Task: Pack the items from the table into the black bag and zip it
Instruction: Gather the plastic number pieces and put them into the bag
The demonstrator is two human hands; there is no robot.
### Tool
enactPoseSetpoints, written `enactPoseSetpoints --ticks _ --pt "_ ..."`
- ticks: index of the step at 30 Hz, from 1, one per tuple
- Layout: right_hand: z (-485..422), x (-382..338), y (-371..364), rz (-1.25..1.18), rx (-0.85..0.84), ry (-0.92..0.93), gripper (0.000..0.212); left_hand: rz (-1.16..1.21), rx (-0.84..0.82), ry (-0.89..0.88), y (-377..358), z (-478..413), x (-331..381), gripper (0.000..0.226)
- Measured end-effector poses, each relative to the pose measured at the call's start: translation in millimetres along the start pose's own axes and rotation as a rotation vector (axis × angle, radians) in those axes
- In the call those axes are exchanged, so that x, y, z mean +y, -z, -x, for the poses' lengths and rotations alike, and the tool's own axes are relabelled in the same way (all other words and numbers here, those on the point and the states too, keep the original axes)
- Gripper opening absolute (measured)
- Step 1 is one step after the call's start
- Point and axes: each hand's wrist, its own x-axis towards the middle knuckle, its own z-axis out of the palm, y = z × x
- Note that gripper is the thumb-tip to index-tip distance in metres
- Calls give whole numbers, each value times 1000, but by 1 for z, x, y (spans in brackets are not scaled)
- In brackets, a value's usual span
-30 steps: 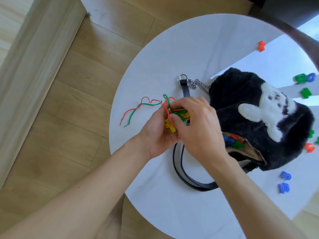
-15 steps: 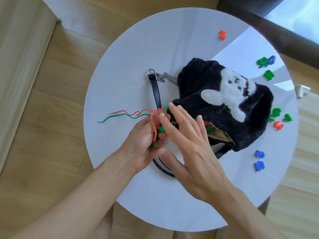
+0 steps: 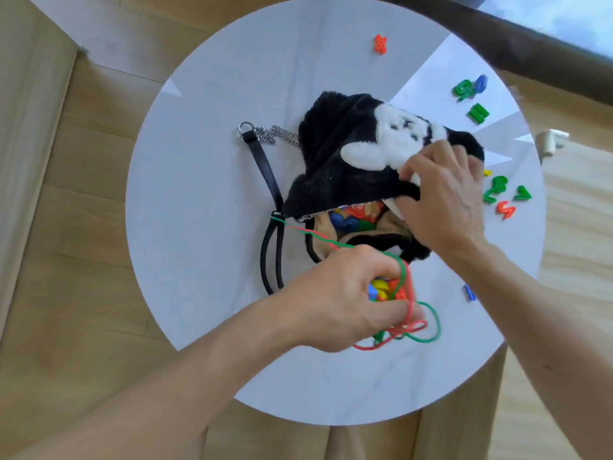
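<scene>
A fluffy black bag [image 3: 335, 161] with a white figure on it lies in the middle of the round white table [image 3: 205, 200]. Its zipped mouth gapes toward me, showing coloured plastic pieces [image 3: 351, 222] inside. My right hand [image 3: 441, 197] grips the upper edge of the mouth and holds it up. My left hand [image 3: 345, 297] is closed around a bundle of red and green strings [image 3: 414, 327] with small coloured pieces, just in front of the mouth. One string end trails left to the black strap [image 3: 270, 260].
Loose plastic letters and numbers lie on the table: a red one [image 3: 380, 44] at the far side, green and blue ones [image 3: 471, 89] at the right, more [image 3: 504, 197] beside the bag, a blue one [image 3: 469, 292] near my right forearm. A chain [image 3: 275, 134] links strap and bag.
My right hand left the strings and took hold of the bag's upper mouth edge. My left hand carried the bundle rightward, to the front of the bag's mouth. The camera shifted.
</scene>
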Motion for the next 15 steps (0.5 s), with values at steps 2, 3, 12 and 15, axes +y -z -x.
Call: enactPoseSetpoints --ticks 2,3,12,15 --pt "-10 4 15 -37 32 31 21 -38 34 -98 -1 -4 17 24" --pt "-14 5 21 -54 32 43 20 -47 70 -144 1 -7 22 22" --pt "-32 16 77 -237 77 41 19 -39 562 -104 -8 -89 -8 15" --pt "-32 14 78 -251 68 41 19 412 650 226 -20 -126 -14 18"
